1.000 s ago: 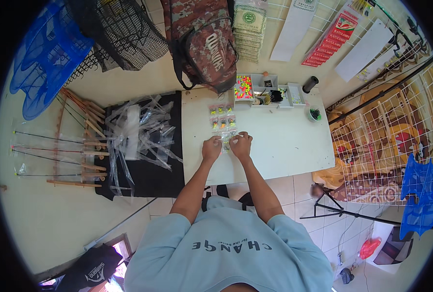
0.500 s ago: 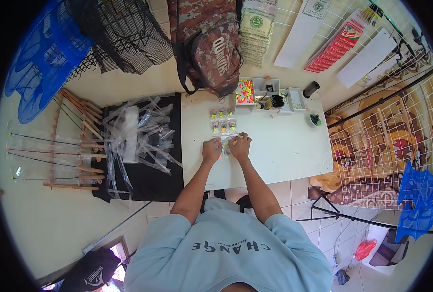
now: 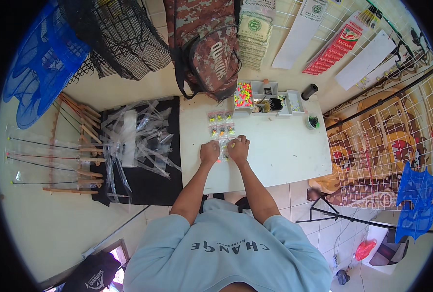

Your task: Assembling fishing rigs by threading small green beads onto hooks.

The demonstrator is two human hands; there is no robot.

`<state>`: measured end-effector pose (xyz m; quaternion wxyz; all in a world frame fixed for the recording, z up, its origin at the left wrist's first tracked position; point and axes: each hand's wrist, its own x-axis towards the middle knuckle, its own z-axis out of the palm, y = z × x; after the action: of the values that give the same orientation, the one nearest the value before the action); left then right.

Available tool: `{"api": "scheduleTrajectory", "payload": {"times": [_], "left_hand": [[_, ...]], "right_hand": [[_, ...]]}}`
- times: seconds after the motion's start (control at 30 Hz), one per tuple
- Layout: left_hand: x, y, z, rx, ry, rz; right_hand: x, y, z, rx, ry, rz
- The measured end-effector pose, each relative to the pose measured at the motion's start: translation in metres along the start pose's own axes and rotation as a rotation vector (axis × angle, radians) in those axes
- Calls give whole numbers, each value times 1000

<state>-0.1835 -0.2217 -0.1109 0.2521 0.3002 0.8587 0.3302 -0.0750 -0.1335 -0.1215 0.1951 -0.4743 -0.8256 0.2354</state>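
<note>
On the white table, a strip of small clear plastic packets [image 3: 221,129] with yellow, orange and dark bits inside runs away from me. My left hand [image 3: 209,152] is closed on the left edge of the strip's near end, fingers curled. On the opposite edge, my right hand [image 3: 239,149] is closed too, its fingers bent over the plastic. Between the hands a near packet [image 3: 223,152] shows in part, with a pinkish spot by my left fingertips. My fingers hide just how each edge is gripped.
Behind the packets stands a divided tray [image 3: 253,110] with bright beads [image 3: 243,95] and dark bristly pieces. A small tub [image 3: 313,121] and black cylinder [image 3: 310,91] are at right. Clear plastic sleeves [image 3: 138,136] lie on black cloth at left. A camouflage bag [image 3: 209,63] hangs behind.
The view has shifted slightly. Both hands stay closed at the near end of the packet strip, with only small finger movement.
</note>
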Motion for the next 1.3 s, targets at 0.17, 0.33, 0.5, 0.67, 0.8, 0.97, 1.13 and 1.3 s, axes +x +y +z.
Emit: {"api": "scheduleTrajectory", "payload": {"times": [0.17,0.33,0.5,0.67,0.8,0.97,1.13,1.3], "left_hand": [[-8,9,-3,113,81,131],[-15,4,-5,177,168,300],[-31,15,-7,204,196,401],[-40,38,-9,159,156,417],[-46,62,-1,155,266,459],[-44,86,19,71,253,505],[-40,124,59,41,285,520],[-33,184,126,5,328,530]], "right_hand": [[-2,5,-5,21,34,-12],[-11,-2,-18,117,50,-48],[-20,-9,-38,181,146,-120],[-26,-11,-68,195,135,-188],[-21,5,-101,171,170,-200],[-10,34,-137,157,202,-174],[14,78,-172,147,211,-167],[47,144,-217,146,204,-222]]}}
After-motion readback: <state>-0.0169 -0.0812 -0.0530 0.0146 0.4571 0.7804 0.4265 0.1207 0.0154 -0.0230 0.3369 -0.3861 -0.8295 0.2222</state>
